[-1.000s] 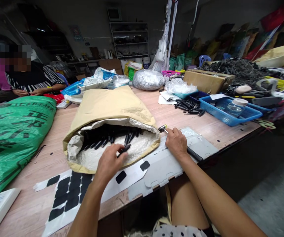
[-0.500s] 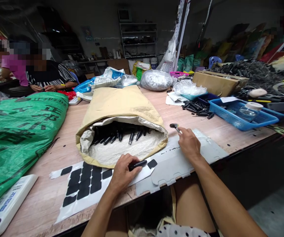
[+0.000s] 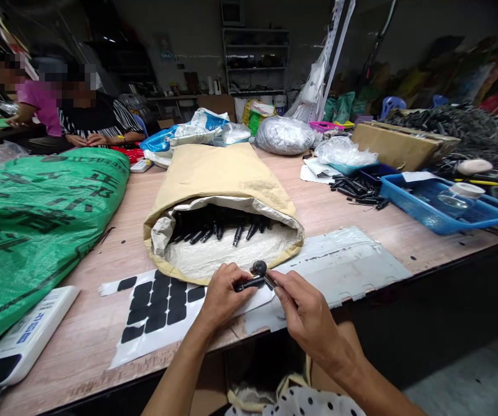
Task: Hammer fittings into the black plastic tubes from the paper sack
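My left hand (image 3: 226, 293) is closed around a short black cylindrical handle (image 3: 250, 283), just in front of the sack's mouth. In my right hand (image 3: 304, 309) is a small rod with a round black head (image 3: 260, 267), pinched between thumb and fingers. That round head is right by the handle's end; whether they touch I cannot tell. Behind both hands lies a tan woven sack (image 3: 223, 173), its mouth open towards me, with several black cylindrical pieces (image 3: 237, 236) inside. A white sheet of black rounded-square stickers (image 3: 175, 344) lies to the left of my left hand, partly under the sack.
A grey plastic sheet (image 3: 348, 254) covers the table edge on the right. Beyond it are a pile of black parts (image 3: 357, 190) and a blue tray (image 3: 448, 225) with a jar. A green sack (image 3: 36, 214) and white device (image 3: 36, 329) occupy the left. Co-workers sit far left.
My right hand has come left with the round-headed rod, from over the grey sheet to the black handle. My left hand still grips the handle. The view has shifted slightly.
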`<state>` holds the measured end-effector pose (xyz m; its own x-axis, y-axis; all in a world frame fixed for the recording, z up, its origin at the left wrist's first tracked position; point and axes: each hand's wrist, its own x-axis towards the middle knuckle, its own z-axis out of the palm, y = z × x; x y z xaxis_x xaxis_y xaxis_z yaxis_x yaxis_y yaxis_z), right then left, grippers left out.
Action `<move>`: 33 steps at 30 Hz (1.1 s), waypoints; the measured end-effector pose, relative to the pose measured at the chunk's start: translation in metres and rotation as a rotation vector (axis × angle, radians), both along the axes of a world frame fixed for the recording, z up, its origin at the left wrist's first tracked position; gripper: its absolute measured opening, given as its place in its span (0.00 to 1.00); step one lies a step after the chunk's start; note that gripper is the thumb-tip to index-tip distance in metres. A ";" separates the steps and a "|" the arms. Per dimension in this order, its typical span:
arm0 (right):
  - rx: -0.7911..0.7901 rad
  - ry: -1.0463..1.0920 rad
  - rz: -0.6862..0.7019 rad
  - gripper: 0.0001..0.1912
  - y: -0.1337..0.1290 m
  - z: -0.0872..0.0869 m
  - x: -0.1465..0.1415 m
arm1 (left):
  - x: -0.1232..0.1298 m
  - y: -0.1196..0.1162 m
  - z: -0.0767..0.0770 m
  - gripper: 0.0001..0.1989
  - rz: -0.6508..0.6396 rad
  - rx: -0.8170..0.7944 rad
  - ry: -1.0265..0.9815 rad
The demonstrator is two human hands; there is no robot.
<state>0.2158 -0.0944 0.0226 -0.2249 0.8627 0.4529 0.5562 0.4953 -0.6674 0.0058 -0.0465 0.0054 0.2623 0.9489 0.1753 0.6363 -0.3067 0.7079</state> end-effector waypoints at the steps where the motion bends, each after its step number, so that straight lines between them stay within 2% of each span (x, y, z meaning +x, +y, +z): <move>1: 0.013 -0.026 -0.010 0.22 -0.001 -0.001 -0.001 | 0.000 0.000 0.000 0.04 0.004 -0.001 0.001; 6: 0.000 -0.182 -0.041 0.21 -0.002 -0.004 -0.004 | 0.001 0.000 0.003 0.01 0.013 -0.015 0.022; 11: 0.019 -0.079 -0.095 0.22 -0.002 -0.004 0.001 | 0.001 0.001 0.001 0.04 0.007 -0.002 0.005; 18: -0.024 -0.108 -0.104 0.20 -0.001 -0.008 0.010 | 0.002 0.000 0.002 0.04 0.023 0.001 0.015; 21: 0.019 -0.080 -0.215 0.19 0.017 0.003 0.029 | 0.001 0.000 0.004 0.04 0.018 -0.009 0.007; 25: 0.040 -0.181 -0.498 0.18 0.060 0.011 0.064 | -0.001 -0.001 0.005 0.07 -0.004 -0.037 -0.029; 29: -0.154 -0.332 -0.694 0.19 0.098 0.001 0.084 | -0.004 0.000 0.006 0.11 -0.027 -0.070 -0.065; 31: -0.221 -0.398 -0.732 0.20 0.107 -0.008 0.086 | -0.004 0.000 0.006 0.12 -0.035 -0.071 -0.070; 33: -0.212 -0.477 -0.748 0.20 0.110 -0.016 0.083 | -0.004 0.001 0.006 0.14 -0.043 -0.067 -0.065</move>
<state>0.2991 0.0154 0.0068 0.3041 0.9135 0.2704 0.9231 -0.2125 -0.3204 0.0014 -0.0460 0.0110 0.2929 0.9473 0.1298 0.5756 -0.2831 0.7672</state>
